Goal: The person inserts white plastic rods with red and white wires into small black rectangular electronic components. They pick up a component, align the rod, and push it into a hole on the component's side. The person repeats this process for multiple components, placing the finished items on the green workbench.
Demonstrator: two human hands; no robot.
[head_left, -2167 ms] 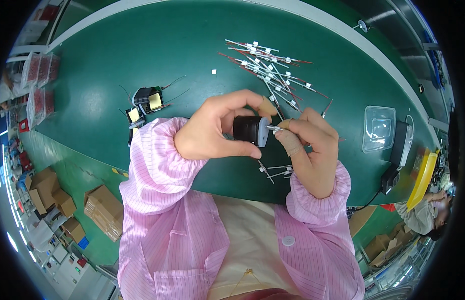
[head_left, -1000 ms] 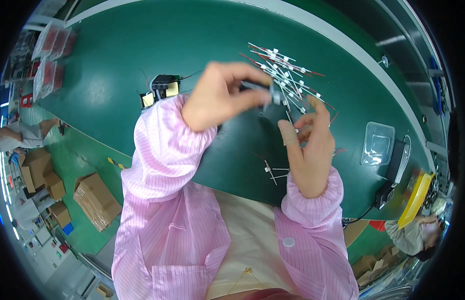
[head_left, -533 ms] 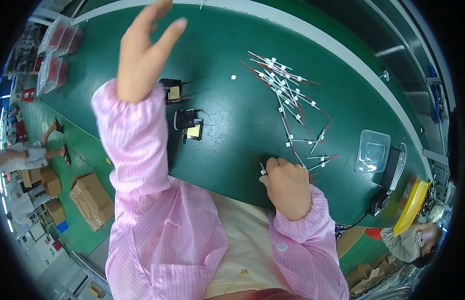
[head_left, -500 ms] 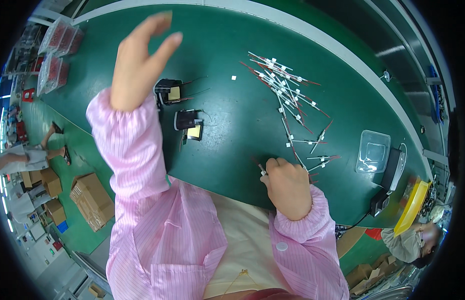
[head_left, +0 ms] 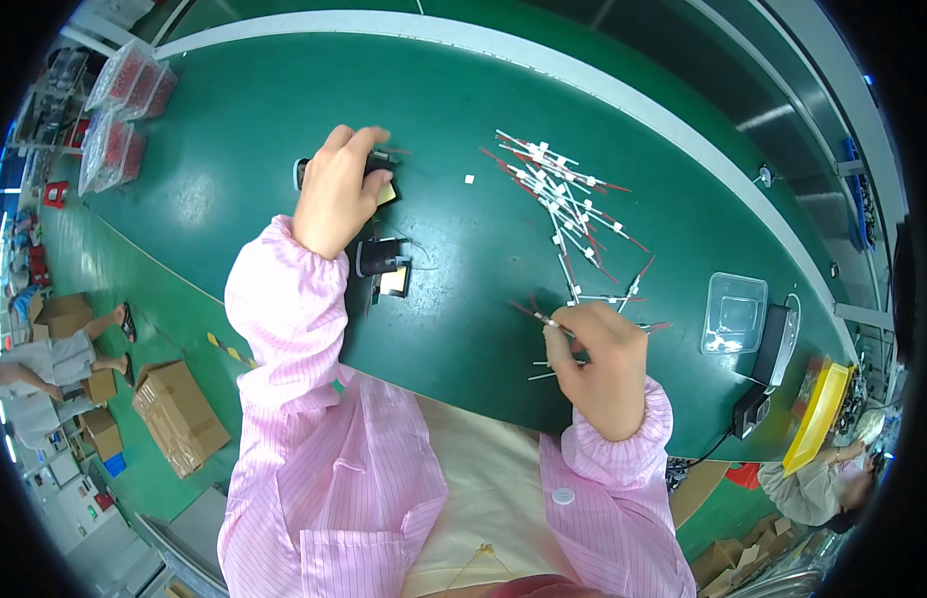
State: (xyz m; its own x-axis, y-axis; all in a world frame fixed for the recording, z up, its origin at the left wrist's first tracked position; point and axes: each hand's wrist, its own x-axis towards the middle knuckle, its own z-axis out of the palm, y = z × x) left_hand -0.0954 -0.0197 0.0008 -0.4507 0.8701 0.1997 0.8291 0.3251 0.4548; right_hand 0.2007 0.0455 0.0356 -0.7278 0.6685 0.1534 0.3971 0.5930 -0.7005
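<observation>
Black, yellow-patched component (head_left: pixel 387 193) on the bench (head_left: pixel 453 90) now lay beneath the lowered left hand (head_left: pixel 336 201), whose grip I couldn't judge, while the right hand (head_left: pixel 605 364) narrowly pinched a red-and-white lead (head_left: pixel 545 320), leaving both engaged.

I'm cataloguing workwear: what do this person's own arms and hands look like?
Both sleeves are loose and pale pink with fine stripes, gathered into ruffled cuffs. The left hand and right hand wear no gloves; any finger wrapping is too small to make out.

Green table (head_left: pixel 453 324): wire leads (head_left: pixel 558 190) piled, black-cased units (head_left: pixel 381 258), clear tray (head_left: pixel 734 316).
</observation>
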